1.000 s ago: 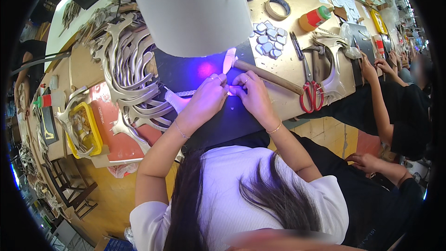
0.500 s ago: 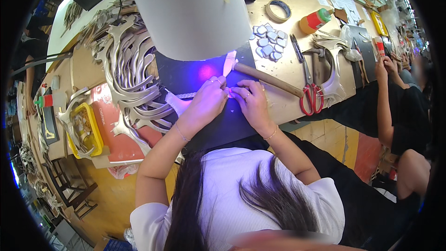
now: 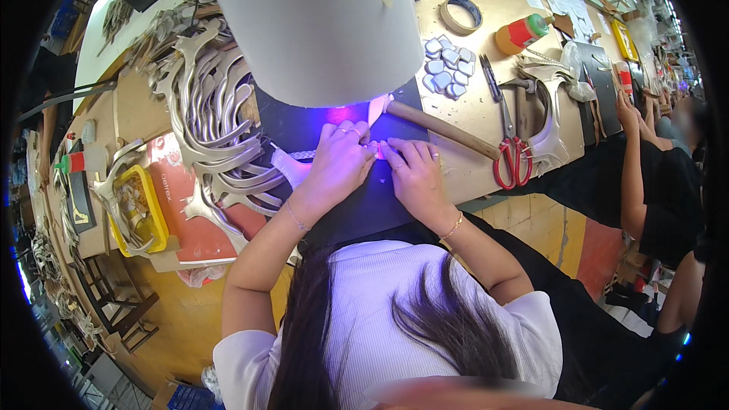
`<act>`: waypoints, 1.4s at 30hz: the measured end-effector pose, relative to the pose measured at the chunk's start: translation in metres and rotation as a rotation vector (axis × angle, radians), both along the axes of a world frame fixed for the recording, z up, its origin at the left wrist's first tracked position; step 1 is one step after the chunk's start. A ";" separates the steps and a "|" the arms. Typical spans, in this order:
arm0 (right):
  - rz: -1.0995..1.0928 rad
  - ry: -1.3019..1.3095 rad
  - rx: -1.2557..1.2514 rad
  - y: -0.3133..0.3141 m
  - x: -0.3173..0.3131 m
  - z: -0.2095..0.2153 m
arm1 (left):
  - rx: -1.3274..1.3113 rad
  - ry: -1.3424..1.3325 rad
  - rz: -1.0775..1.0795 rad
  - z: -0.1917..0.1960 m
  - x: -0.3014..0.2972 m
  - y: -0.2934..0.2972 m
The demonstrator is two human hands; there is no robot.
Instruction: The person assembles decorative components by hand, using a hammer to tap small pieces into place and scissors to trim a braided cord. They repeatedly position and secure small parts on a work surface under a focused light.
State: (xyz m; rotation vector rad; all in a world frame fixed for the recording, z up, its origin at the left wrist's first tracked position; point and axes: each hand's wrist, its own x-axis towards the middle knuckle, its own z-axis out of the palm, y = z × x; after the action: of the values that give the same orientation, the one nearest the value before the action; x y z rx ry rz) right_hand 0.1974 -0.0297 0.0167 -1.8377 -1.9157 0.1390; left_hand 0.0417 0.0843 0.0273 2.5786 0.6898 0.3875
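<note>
Under purple light, my left hand (image 3: 340, 165) is closed on a silvery strap piece (image 3: 290, 170), whose wide end and braided part (image 3: 304, 155) stick out to its left. My right hand (image 3: 419, 186) is close beside it, thumb and fingertips pinched together at the strap's narrow end, which is mostly hidden by the fingers. Both hands are over a black mat (image 3: 345, 219). Just beyond them lies a hammer with a wooden handle (image 3: 444, 129), its head partly covered by something pale.
A white cylinder (image 3: 319, 30) hangs over the mat. Silvery straps (image 3: 216, 125) are heaped at left, near a yellow tray (image 3: 158, 216) and red box (image 3: 190, 231). At right are red-handled scissors (image 3: 513, 163), small grey-blue pads (image 3: 448, 68), a tape roll (image 3: 461, 15) and a bottle (image 3: 516, 35).
My right hand has shifted slightly, its fingers still pinched near my left hand's fingertips. The view has moved a little. At far right, another person's leg and arm have moved.
</note>
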 end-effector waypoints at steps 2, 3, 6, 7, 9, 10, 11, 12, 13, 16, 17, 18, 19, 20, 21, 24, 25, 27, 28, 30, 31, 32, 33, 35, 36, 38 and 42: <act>0.020 -0.098 -0.001 0.002 -0.001 0.004 | 0.025 -0.011 0.027 -0.002 0.000 -0.001; 0.035 -0.156 0.003 0.004 -0.001 0.006 | 0.024 -0.016 0.027 -0.003 0.000 -0.002; 0.093 -0.271 -0.020 0.009 -0.003 0.016 | 0.031 -0.032 0.029 -0.005 -0.001 -0.003; 0.116 -0.299 -0.033 0.011 -0.003 0.019 | 0.041 -0.036 0.032 -0.007 -0.002 -0.003; 0.139 -0.318 -0.032 0.017 -0.004 0.024 | 0.036 -0.037 0.039 -0.009 -0.003 -0.004; 0.161 -0.332 -0.022 0.020 -0.003 0.026 | 0.022 -0.035 0.043 -0.010 -0.004 -0.005; 0.156 -0.324 -0.052 0.023 -0.003 0.027 | 0.013 -0.043 0.048 -0.011 -0.005 -0.005; 0.163 -0.319 -0.072 0.027 -0.002 0.028 | 0.013 -0.047 0.059 -0.012 -0.006 -0.006; 0.169 -0.314 -0.091 0.030 -0.002 0.029 | 0.018 -0.061 0.070 -0.013 -0.008 -0.008; 0.212 -0.336 -0.077 0.036 -0.001 0.032 | -0.016 -0.096 0.119 -0.015 -0.009 -0.011; 0.210 -0.309 -0.119 0.038 0.000 0.033 | -0.044 -0.093 0.139 -0.015 -0.010 -0.012; 0.216 -0.282 -0.148 0.041 0.004 0.034 | -0.031 -0.113 0.140 -0.015 -0.009 -0.013; 0.217 -0.266 -0.265 0.044 0.008 0.035 | -0.030 -0.119 0.143 -0.015 -0.009 -0.014; 0.166 -0.206 -0.152 0.047 0.014 0.036 | -0.028 -0.136 0.146 -0.015 -0.009 -0.014; 0.111 -0.154 -0.127 0.049 0.021 0.037 | -0.006 -0.125 0.144 -0.015 -0.009 -0.015; -0.055 -0.090 -0.032 0.056 0.037 0.031 | 0.038 -0.116 0.147 -0.013 -0.008 -0.017; -0.098 -0.086 0.044 0.057 0.041 0.027 | 0.044 -0.106 0.143 -0.012 -0.008 -0.017; -0.092 -0.108 -0.054 0.060 0.049 0.020 | 0.060 -0.090 0.135 -0.010 -0.008 -0.016; -0.082 -0.097 -0.090 0.061 0.051 0.016 | 0.068 -0.084 0.136 -0.010 -0.008 -0.016; -0.053 -0.115 -0.125 0.063 0.053 0.013 | 0.070 -0.079 0.135 -0.009 -0.007 -0.016; -0.035 -0.141 -0.123 0.063 0.053 0.013 | 0.066 -0.078 0.130 -0.009 -0.007 -0.017; -0.041 -0.173 -0.166 0.063 0.052 0.015 | 0.062 -0.077 0.130 -0.009 -0.008 -0.017; -0.059 -0.107 -0.147 0.061 0.052 0.019 | 0.071 -0.083 0.131 -0.009 -0.008 -0.016; -0.108 0.021 -0.173 0.049 0.047 0.031 | 0.083 -0.094 0.152 -0.010 -0.008 -0.018; -0.100 0.035 -0.188 0.042 0.046 0.037 | 0.087 -0.101 0.156 -0.010 -0.009 -0.019; -0.037 0.083 -0.133 0.027 0.048 0.049 | 0.093 -0.117 0.161 -0.011 -0.009 -0.019; 0.043 0.020 -0.287 0.008 0.044 0.055 | 0.089 -0.069 0.146 -0.012 -0.008 -0.018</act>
State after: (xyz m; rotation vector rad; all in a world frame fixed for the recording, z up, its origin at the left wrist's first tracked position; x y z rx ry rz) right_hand 0.2411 -0.0212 0.0712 -1.9659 -2.0063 0.4659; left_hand 0.0335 0.0659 0.0152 2.5914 0.8569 0.5630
